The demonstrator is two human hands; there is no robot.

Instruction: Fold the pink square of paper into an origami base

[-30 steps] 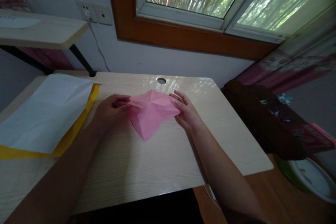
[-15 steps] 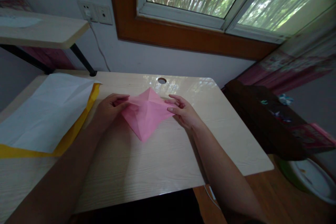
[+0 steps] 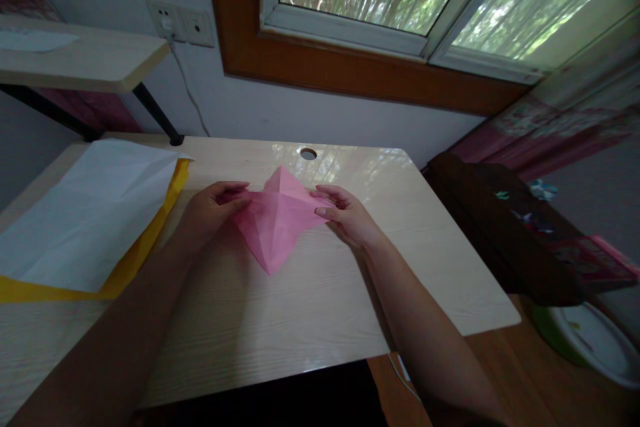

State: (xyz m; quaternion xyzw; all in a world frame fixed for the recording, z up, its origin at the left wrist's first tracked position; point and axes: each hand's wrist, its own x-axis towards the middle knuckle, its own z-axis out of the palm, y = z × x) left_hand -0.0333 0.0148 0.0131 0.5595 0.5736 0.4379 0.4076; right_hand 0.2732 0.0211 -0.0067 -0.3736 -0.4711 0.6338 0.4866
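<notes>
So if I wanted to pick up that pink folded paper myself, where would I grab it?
Probably by its side corners, as both hands do now: the left hand pinches the left corner of the pink paper, the right hand the right one. Its creased middle peaks upward off the desk, so the side flaps look easiest to pinch, coming in level from each side.

Both hands pinch a creased pink paper point(image 3: 276, 220) over the pale table point(image 3: 310, 293): left hand point(image 3: 207, 210) at its left corner, right hand point(image 3: 347, 217) at its right. White sheet point(image 3: 85, 213) on yellow sheet point(image 3: 130, 260) lies left.
</notes>
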